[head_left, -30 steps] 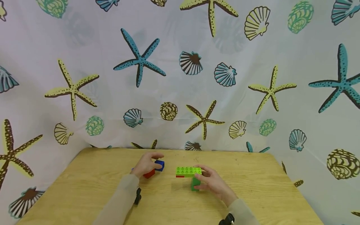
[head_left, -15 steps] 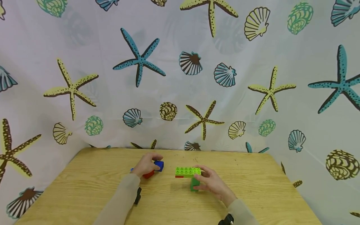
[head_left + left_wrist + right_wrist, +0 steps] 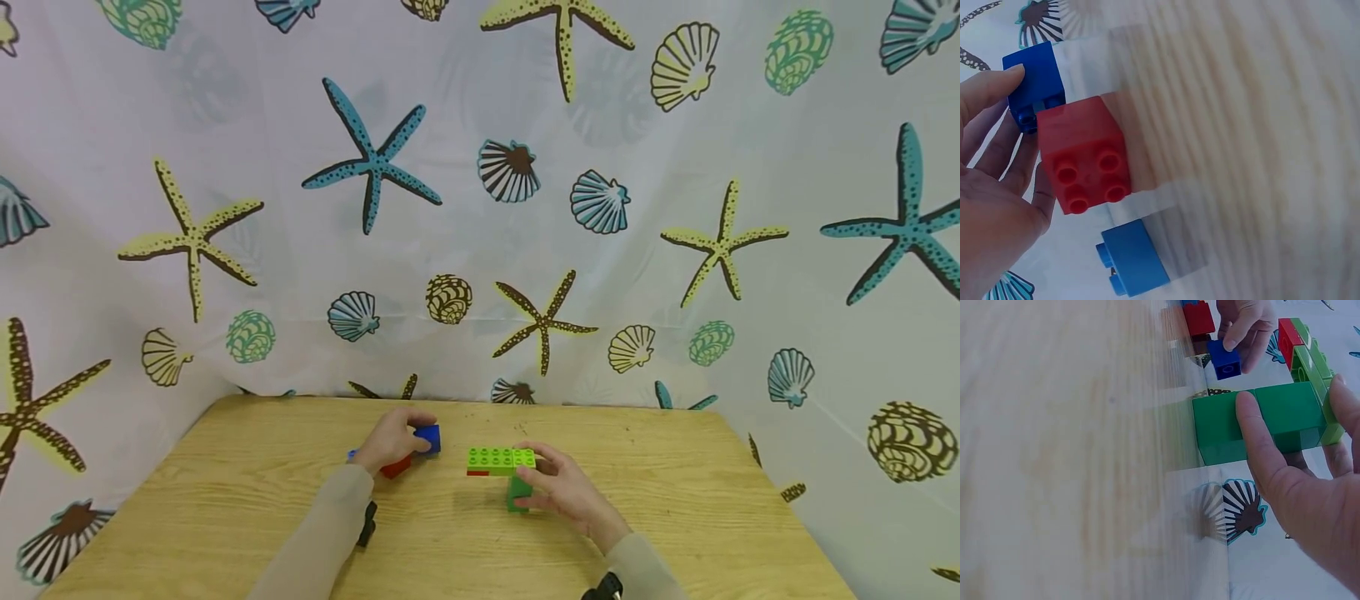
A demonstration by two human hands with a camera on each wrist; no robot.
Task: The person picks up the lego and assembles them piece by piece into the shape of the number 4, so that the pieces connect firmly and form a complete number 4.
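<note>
My left hand (image 3: pixel 390 439) pinches a dark blue toy building brick (image 3: pixel 428 438) between thumb and fingers; the left wrist view shows the thumb on one face of this blue brick (image 3: pixel 1036 76). A red brick (image 3: pixel 1085 150) and a lighter blue brick (image 3: pixel 1135 257) stand on the table beside that hand. My right hand (image 3: pixel 566 492) holds a brick structure: dark green bricks (image 3: pixel 1260 415) stacked as a column, lime green bricks (image 3: pixel 491 458) across the top, jutting left. Beneath the jutting end sits a red brick (image 3: pixel 1287 340). The right thumb lies along the green column.
The wooden table (image 3: pixel 675 500) extends around both hands. Behind it hangs a white curtain (image 3: pixel 450 233) printed with starfish and shells. A dark wrist strap (image 3: pixel 367 523) is on the left sleeve, another (image 3: pixel 604 587) on the right.
The dark blue brick has turned slightly in my left fingers and risen a little. My right hand and the green structure have stayed nearly still.
</note>
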